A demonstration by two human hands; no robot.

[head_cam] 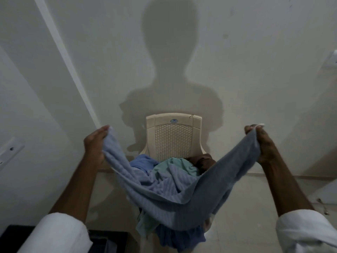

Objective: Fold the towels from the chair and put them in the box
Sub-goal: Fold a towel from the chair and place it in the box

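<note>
- Where the two arms reach forward, a blue towel [175, 196] hangs between them in a deep sag, its ribbed terry weave plain to see.
- Left hand [95, 143]: grip pinched on one top corner of the towel, thumb and fingers pressed together over the cloth.
- Right hand [262, 143]: grip pinched on the opposite corner; a pale hem edge shows above the fingertips.
- Both forearms are bare, with white sleeves [60, 234] rolled near the elbows.
- Chair [174, 136]: cream moulded plastic, back panel with a woven lattice pattern and a small oval badge at the top; it stands against the wall [237, 52].
- Pile [175, 168] on the seat: crumpled cloths in periwinkle blue, mint green and brown, soft and unfolded, some spilling over the front edge.
- The held towel's low middle lies in front of the pile; whether it touches it cannot be told.
- Seat and legs of the chair are mostly hidden by cloth.
- A dark, straight-edged object [107, 240] sits at bottom left, cut off by the frame and a sleeve; its nature is unclear.
- A person's shadow falls on the wall.
</note>
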